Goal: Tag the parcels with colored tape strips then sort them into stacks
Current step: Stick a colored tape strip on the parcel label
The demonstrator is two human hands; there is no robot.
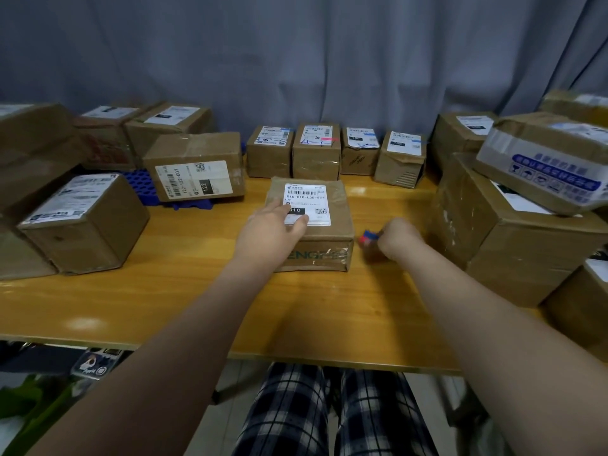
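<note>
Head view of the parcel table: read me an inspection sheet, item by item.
Surface: glossy wooden table.
Job's things: centre parcel labelled 010; four small parcels in a back row, one bearing a pink strip; larger parcels piled left and right.
Clutter: blue tray under a left parcel.
Hands: left hand flat on the centre parcel's label; right hand grips a small red and blue item, blurred.
Cables: nothing seen.
Surroundings: grey curtain behind; checked trousers below the table.

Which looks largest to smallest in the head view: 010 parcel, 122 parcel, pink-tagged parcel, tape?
1. 010 parcel and 122 parcel: alike, unranked.
2. pink-tagged parcel, though farther back.
3. tape, partly hidden in right hand.
</note>
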